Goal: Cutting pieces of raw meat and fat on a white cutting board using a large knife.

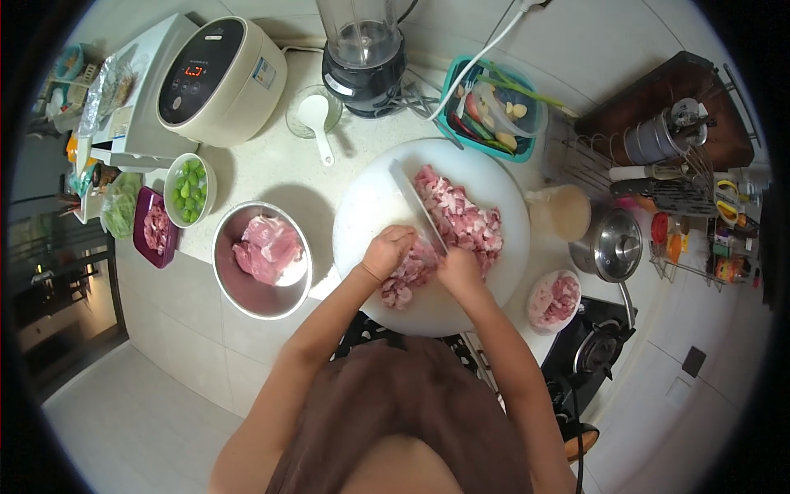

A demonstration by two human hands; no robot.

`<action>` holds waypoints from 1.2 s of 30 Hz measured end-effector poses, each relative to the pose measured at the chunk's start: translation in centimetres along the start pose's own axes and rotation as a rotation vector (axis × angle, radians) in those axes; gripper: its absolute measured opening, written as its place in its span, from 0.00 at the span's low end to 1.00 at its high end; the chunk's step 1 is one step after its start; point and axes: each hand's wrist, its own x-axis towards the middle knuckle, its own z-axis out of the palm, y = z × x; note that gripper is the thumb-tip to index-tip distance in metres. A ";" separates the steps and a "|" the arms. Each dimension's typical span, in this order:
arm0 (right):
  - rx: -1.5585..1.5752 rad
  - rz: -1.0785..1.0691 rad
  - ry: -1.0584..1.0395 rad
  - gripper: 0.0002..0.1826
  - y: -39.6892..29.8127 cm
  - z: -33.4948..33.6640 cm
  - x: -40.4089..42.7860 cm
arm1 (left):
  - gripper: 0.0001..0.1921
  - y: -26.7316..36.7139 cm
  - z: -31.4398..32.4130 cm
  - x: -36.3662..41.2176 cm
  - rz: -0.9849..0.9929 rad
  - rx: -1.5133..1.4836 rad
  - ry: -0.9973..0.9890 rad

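My right hand grips a cleaver by its handle, its broad blade pointing up and left over a round white cutting board. Beside the blade, my left hand rests with bent fingers on pieces of raw meat. A large heap of chopped raw meat lies to the right of the blade. Left of the board, a steel bowl holds big raw meat chunks. At the board's right stands a small white bowl with cut meat.
Behind the board stand a rice cooker, a blender and a teal basket of vegetables. A bowl of green fruits or vegetables and a purple container are at left. A lidded pot and gas stove are at right.
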 end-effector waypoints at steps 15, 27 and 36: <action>-0.110 0.180 -0.138 0.10 0.0 1.2 -5.7 | 0.09 -0.1 -0.3 -0.2 0.004 -0.007 0.053; 0.029 0.046 0.112 0.10 0.6 1.3 -2.1 | 0.06 0.6 -0.5 -0.9 -0.142 -0.093 0.084; -0.076 0.076 -0.111 0.07 1.5 0.8 -5.4 | 0.06 0.8 -0.5 -0.7 -0.070 0.033 0.104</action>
